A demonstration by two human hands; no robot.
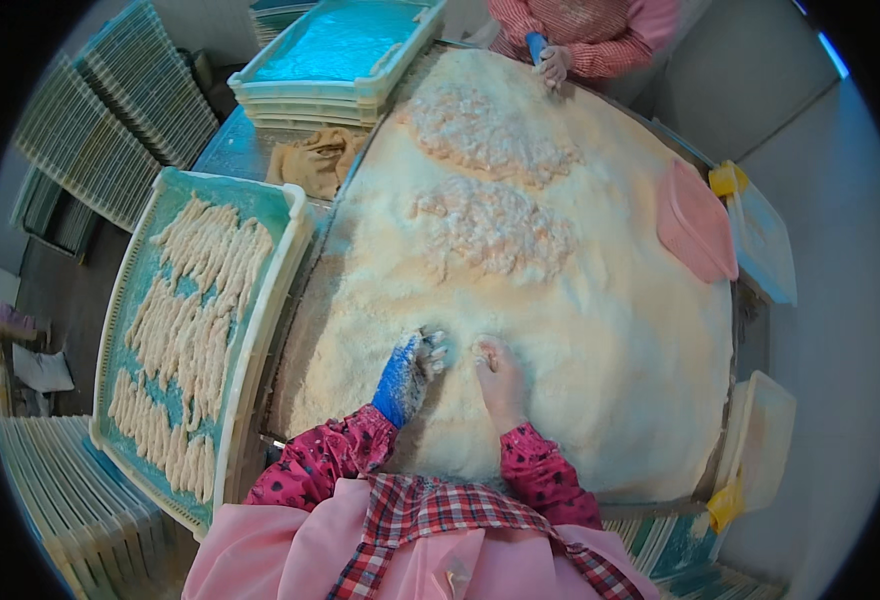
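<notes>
Head view: left hand (415, 364) has curled, slightly spread fingers; right hand (498, 372) bunches its fingers, contents hidden; crumb bed (615, 385) beneath them extends forward, long axis unclear.

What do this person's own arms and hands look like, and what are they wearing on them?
Both arms wear deep pink sleeves patterned with small dark shapes. The left hand has a bright blue covering over its wrist and back, with whitish powder on the fingers. The right hand shows no blue covering; whether it wears a thin glove is unclear.
</notes>
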